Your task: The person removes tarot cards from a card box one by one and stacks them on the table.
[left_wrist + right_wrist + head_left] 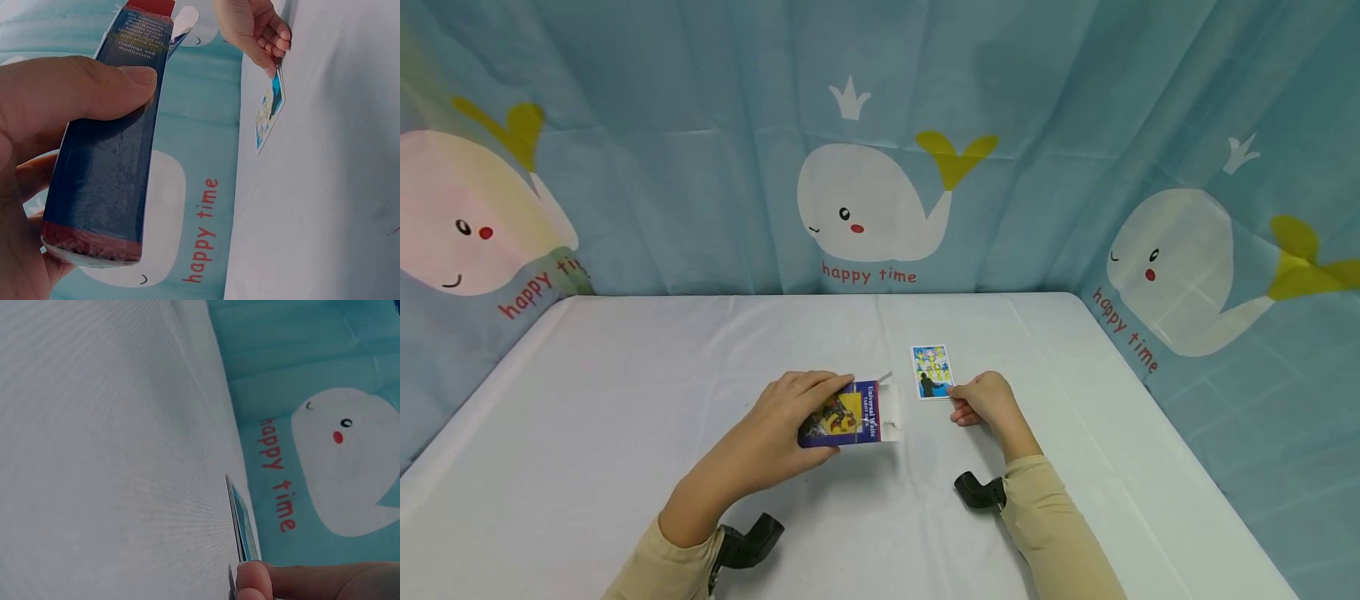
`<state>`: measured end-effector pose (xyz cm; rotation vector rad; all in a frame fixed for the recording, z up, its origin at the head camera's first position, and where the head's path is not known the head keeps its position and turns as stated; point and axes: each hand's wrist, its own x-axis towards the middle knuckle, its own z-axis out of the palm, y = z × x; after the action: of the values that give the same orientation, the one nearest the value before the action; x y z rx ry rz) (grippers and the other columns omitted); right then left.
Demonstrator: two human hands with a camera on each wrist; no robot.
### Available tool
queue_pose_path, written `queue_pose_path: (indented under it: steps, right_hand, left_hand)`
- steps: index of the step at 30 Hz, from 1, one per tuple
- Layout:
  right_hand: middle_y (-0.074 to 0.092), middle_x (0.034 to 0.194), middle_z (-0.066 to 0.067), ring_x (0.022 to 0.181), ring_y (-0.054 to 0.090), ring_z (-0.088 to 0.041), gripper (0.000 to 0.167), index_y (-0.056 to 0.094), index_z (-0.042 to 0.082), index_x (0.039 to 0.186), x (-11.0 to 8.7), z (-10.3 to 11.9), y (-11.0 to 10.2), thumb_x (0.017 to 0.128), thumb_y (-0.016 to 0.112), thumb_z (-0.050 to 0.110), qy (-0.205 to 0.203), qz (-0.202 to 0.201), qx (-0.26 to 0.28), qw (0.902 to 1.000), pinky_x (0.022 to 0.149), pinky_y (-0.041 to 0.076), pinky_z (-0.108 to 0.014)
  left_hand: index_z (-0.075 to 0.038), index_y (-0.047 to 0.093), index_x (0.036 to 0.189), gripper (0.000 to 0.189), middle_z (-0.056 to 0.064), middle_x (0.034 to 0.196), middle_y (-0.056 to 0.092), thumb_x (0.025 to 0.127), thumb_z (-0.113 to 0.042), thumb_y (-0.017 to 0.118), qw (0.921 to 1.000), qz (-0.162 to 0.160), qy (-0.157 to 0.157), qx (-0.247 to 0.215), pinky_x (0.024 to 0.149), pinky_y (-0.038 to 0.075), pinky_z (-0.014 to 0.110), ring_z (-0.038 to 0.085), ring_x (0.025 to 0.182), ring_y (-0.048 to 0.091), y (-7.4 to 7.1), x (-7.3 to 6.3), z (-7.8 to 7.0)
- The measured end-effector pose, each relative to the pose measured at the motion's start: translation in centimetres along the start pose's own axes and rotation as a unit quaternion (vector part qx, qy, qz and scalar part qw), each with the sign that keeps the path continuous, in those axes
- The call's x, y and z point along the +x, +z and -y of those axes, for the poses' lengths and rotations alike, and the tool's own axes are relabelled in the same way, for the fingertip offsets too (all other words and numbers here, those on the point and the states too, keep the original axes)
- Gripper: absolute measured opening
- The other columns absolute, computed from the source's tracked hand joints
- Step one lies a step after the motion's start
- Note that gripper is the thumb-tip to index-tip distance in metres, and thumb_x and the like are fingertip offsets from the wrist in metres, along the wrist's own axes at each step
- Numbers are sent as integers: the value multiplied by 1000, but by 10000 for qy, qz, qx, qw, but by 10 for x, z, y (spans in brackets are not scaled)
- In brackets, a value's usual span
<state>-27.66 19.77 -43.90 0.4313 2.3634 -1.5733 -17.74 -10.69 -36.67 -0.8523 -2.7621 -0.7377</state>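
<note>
My left hand (778, 429) grips a blue tarot card box (842, 417) above the table, with "Universal Waite" printed near its right end. That end's white flaps (890, 412) stand open; the inside cannot be made out. In the left wrist view the thumb lies across the narrow dark-blue side of the box (103, 187). To the right, my right hand (988, 402) pinches the near right corner of a colourful picture card (931, 367) between thumb and finger. Seen edge-on in the right wrist view, the card (240, 515) appears to be a thin stack, low over the cloth.
A white cloth (587, 400) covers the table. Light-blue curtains (715, 167) with whale prints stand along the back and both sides. Black wrist mounts (751, 542) jut out from both sleeves, low over the table.
</note>
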Motion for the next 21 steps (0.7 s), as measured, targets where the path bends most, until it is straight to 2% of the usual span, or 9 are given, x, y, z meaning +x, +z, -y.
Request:
queue_pose_path:
  steps: [21]
  right_hand:
    - [60, 54, -4, 41, 59, -6, 18, 59, -5, 83, 0, 2, 1, 93, 65, 9, 30, -52, -260, 9996, 47, 53, -21]
  left_hand:
    - [-15, 53, 144, 75, 6, 141, 56, 76, -20, 85, 10000, 35, -9, -6, 104, 42, 54, 27, 125, 51, 2, 0, 1]
